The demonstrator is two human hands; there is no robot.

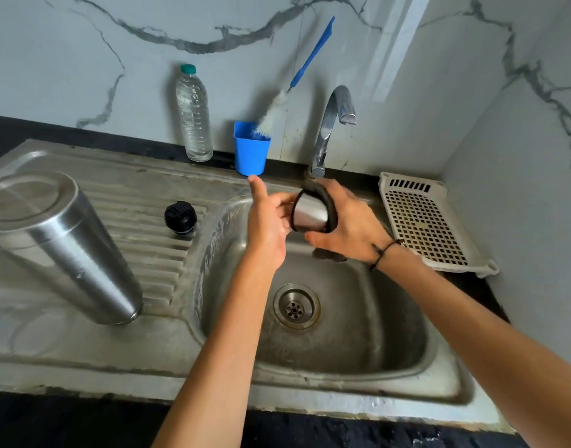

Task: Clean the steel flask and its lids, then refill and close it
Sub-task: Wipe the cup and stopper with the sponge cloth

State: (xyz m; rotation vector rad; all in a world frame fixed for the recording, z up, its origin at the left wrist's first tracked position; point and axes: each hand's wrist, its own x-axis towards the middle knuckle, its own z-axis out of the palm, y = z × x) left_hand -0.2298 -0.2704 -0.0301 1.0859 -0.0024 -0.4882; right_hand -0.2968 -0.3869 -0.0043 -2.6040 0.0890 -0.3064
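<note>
1. Steel flask (63, 240) stands upside down on the sink's ribbed drainboard (155, 253), far left, base toward the cam.
2. Black inner lid (180, 218) sits on the drainboard, right of the flask & apart from it, near the basin edge.
3. Behind, on the dark counter by the wall: clear water bottle (193, 114) w/ green cap, then a blue cup (251, 148) w/ a bottle brush (305, 64) leaning in it, blue handle up-right.
4. Left hand (268, 221) over the basin (342, 334): fingers curled onto the steel cup lid (311, 215), thumb sticking up.
5. Cup lid is held between both hands, tilted, under the tap (329, 130); no water seen running.
6. Right hand (348, 221) wraps a dark scrub pad (326, 202) round the lid's rim, fingers curled on it; black band on wrist.
7. Drain (296, 306) lies below the hands.
8. White perforated tray (429, 224) on the counter, far right.
</note>
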